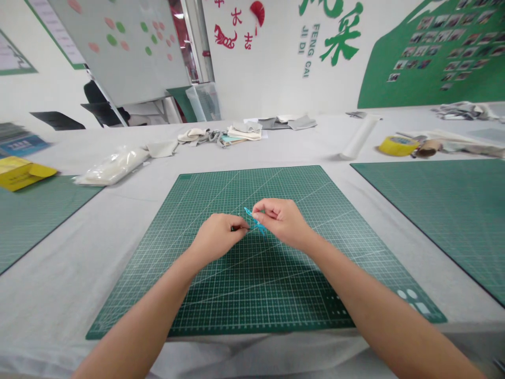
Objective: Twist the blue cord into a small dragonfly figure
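Observation:
Over the middle of a green gridded cutting mat (221, 310), my two hands are close together. Between thumb and fingers, my right hand (286, 221) pinches a small light-blue thing (260, 227), thin and strip-like with short pieces sticking out; its exact kind is unclear. My left hand (219, 234) is closed in a pinch just to the left of it, fingertips close to the blue piece. Something thin and dark seems to show at the left fingertips, too small to name. Both hands are held above the mat, casting a shadow on it.
More cutting mats lie left (47, 221) and right (442, 210) on the white-covered table (130, 210). Behind are a clear plastic packet (114, 166), folded cloths (244, 131), a white roll (361, 137) and yellow tape (398, 146). A yellow packet (23, 173) lies far left.

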The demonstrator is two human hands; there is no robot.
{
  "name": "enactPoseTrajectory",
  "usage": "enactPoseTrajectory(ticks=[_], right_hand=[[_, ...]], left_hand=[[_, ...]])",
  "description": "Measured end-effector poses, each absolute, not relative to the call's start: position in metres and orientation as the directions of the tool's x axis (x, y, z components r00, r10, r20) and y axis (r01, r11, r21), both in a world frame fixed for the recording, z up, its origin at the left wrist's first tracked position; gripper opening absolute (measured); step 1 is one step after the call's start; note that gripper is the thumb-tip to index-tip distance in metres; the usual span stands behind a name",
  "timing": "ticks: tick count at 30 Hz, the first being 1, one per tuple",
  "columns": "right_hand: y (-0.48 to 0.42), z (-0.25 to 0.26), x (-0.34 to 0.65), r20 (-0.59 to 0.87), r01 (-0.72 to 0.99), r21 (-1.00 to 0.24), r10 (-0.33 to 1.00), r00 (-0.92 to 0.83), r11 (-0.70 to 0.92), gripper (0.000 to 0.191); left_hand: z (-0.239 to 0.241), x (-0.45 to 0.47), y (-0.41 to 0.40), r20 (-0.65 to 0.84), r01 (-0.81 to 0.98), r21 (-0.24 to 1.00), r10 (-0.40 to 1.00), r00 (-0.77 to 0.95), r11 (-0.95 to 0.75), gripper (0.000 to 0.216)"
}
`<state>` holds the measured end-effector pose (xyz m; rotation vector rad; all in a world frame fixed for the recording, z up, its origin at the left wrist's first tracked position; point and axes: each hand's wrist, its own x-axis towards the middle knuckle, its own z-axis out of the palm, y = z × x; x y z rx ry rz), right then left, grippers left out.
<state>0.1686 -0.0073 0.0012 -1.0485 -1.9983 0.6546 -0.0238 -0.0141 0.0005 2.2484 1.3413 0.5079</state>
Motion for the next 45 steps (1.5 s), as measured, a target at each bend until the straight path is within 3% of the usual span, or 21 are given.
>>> enactPoseTrajectory(ticks=[5,9,12,17,20,25,28,33,40,45], right_hand=[[-0.002,-0.007,0.171,0.455,0.582,-0.542,0.794,-0.403,0.607,0.013],[0.0,-0.01,0.171,0.429,0.602,-0.51,0.788,-0.442,0.615,0.015],[0.003,-0.012,0.172,0.426,0.582,-0.544,0.796,-0.43,0.605,0.014],[0.012,-0.016,0.174,0.329,0.542,-0.693,0.878,-0.348,0.475,0.012],[0.016,-0.02,0.174,0.25,0.518,-0.756,0.908,-0.337,0.401,0.011],[0.012,-0.02,0.172,0.231,0.533,-0.746,0.906,-0.355,0.399,0.013],[0.007,-0.016,0.169,0.246,0.523,-0.731,0.885,-0.396,0.437,0.013],[-0.003,-0.008,0.164,0.275,0.459,-0.724,0.825,-0.494,0.516,0.012],[-0.012,0.0,0.161,0.284,0.386,-0.753,0.792,-0.54,0.533,0.011],[-0.015,0.003,0.163,0.284,0.309,-0.832,0.832,-0.477,0.461,0.013]], left_hand=[[0.003,-0.025,-0.016,0.029,0.678,0.559,0.829,0.559,-0.477,0.023],[0.006,-0.025,-0.016,0.0,0.628,0.557,0.756,0.654,-0.543,0.023],[0.01,-0.025,-0.018,0.0,0.591,0.6,0.739,0.673,-0.538,0.023],[0.017,-0.03,-0.018,0.006,0.487,0.776,0.777,0.629,-0.4,0.02],[0.02,-0.032,-0.016,0.042,0.45,0.835,0.852,0.521,-0.317,0.017],[0.018,-0.033,-0.008,0.141,0.383,0.893,0.956,0.255,-0.234,0.015],[0.014,-0.035,-0.005,0.171,0.374,0.903,0.975,0.141,-0.212,0.015],[0.01,-0.035,-0.004,0.15,0.388,0.905,0.984,0.094,-0.175,0.018],[0.007,-0.033,-0.003,0.113,0.388,0.909,0.986,0.12,-0.152,0.015],[0.003,-0.034,-0.003,0.146,0.519,0.82,0.965,0.216,-0.241,0.02]])
